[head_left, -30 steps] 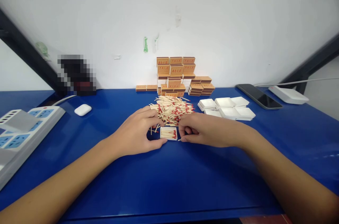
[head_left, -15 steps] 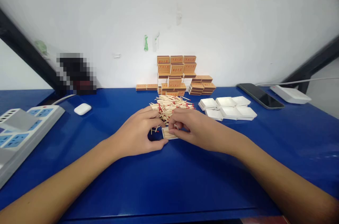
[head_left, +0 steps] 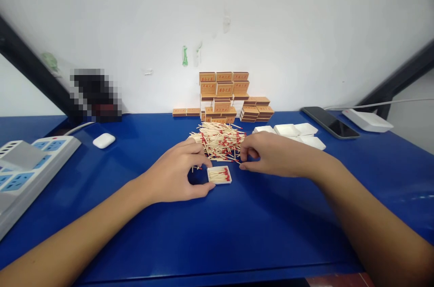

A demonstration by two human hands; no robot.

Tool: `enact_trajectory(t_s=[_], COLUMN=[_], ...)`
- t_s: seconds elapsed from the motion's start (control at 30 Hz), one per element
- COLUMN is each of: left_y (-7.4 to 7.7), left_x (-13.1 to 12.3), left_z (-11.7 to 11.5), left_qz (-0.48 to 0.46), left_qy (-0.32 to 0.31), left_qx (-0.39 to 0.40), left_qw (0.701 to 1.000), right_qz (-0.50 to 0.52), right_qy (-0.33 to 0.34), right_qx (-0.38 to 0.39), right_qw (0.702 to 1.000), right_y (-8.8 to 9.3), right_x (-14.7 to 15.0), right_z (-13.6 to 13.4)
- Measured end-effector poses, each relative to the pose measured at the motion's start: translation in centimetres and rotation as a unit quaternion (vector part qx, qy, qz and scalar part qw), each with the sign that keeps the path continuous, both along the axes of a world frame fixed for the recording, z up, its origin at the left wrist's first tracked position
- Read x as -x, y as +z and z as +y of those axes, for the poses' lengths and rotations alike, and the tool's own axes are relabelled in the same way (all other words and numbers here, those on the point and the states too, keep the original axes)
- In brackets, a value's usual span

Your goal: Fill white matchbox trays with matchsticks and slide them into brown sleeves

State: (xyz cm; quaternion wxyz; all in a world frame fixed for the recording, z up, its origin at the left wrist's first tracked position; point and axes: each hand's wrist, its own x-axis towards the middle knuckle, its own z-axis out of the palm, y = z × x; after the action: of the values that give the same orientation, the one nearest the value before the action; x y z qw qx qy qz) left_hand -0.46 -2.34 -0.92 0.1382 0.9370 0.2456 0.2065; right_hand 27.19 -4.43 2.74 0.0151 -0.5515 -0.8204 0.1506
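A small white matchbox tray (head_left: 219, 175) holding red-tipped matches lies on the blue table (head_left: 210, 228). My left hand (head_left: 176, 171) curls around the tray's left side, thumb and fingers touching its edge. Behind it sits a loose pile of matches (head_left: 219, 140). My right hand (head_left: 271, 155) rests at the pile's right edge, fingertips pinched together at the matches; whether a match is between them is too small to tell.
Stacked orange matchboxes (head_left: 226, 97) stand against the wall. Empty white trays (head_left: 298, 134) lie behind my right hand. A phone (head_left: 330, 122) and a white box (head_left: 366, 120) are at far right. A power strip (head_left: 23, 167) and an earbud case (head_left: 104, 140) are at left.
My right hand moved from over the tray back and to the right, to the edge of the match pile. The tray now shows uncovered. My left hand stayed at the tray.
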Motion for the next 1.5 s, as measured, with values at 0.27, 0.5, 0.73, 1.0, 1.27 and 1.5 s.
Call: enact_trajectory(t_s=[0.27,0.5,0.73,1.0,1.27,1.5], left_y=[0.0,-0.2,0.3,0.2,-0.6,-0.5], left_x=[0.0,-0.1,-0.2,-0.5,-0.3,-0.3], left_z=[0.0,0.2,-0.4,-0.8,-0.4,-0.3], left_qz=[0.009,-0.019,-0.03,-0.041,-0.017,-0.021], left_qy=[-0.004,-0.009,-0.054,0.009,-0.015,0.024], left_qx=[-0.014,-0.003,0.112,0.073,-0.001,-0.023], left_qw=[1.0,1.0,0.992,0.996,1.0,0.999], right_qz=[0.042,0.167,0.142,0.099,0.095,0.04], right_qy=[0.027,0.052,0.005,0.005,0.028,0.04], right_qx=[0.031,0.01,0.057,0.019,-0.011,0.04], right_qw=[0.998,0.985,0.988,0.995,0.995,0.998], right_y=[0.0,0.0,-0.5,-0.5,-0.8,0.4], right_x=[0.8,2.2,2.9,3.6,3.6,2.5], right_z=[-0.4,-0.6,-1.3,-2.0,-1.7,-1.5])
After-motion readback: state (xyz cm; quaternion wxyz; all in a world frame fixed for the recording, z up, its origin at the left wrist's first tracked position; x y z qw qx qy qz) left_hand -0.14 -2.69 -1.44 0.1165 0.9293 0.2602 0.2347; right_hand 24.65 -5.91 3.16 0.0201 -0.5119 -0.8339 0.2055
